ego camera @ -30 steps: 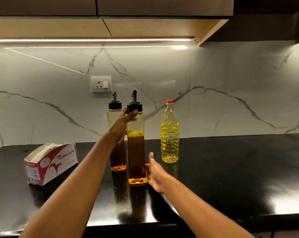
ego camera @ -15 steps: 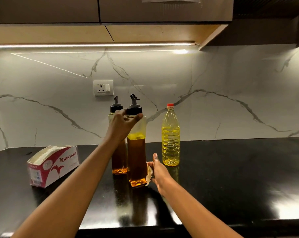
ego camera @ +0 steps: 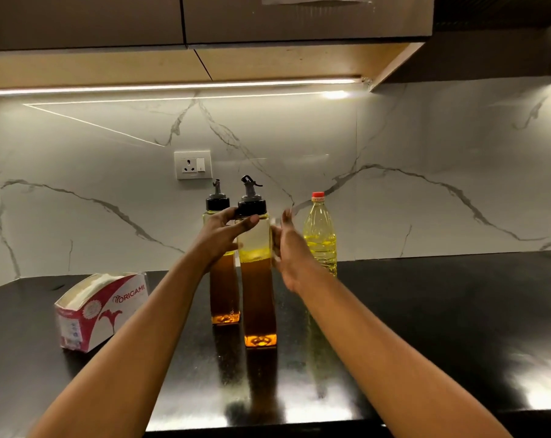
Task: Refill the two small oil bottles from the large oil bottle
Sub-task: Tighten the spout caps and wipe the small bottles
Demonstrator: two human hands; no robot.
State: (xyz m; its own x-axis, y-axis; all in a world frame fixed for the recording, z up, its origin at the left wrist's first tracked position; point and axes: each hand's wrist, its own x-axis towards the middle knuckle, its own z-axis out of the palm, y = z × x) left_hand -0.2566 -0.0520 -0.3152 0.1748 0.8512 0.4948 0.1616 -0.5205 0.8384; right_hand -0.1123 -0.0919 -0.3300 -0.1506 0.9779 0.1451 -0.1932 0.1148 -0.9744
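Black glossy desk (ego camera: 442,327) against a marble wall carries all three task items, all upright and capped. The front small bottle (ego camera: 257,279) stands nearest us. The rear small bottle (ego camera: 222,289) stands just behind it to the left. The large bottle (ego camera: 320,235) stands just right of both, near the wall. A tissue box (ego camera: 100,311) lies well apart to the left.

The left grip (ego camera: 226,232) holds the front small bottle at its shoulder, just under the black spout cap (ego camera: 252,207), with the thumb across the front face. The right grip (ego camera: 288,245) is motion-blurred beside the right face of the same bottle, fingers extended upward and holding nothing we can make out. We cannot tell whether it touches the glass.

Hazards we judge from this position:

1. Tipping. The front small bottle is tall and narrow and is held only near the top. A sideways pull or a twist on the cap could swing its base across the slick desk.
2. Collision. The rear small bottle is close to the left grip, and the large bottle is just beyond the right grip. A fast movement of either could knock one over.
3. Slipping. Any oil film on the glass would weaken the hold.
4. Overflow. Both small bottles appear mostly full already, so little headroom remains. Pouring fast from the large bottle could spill oil onto the desk.
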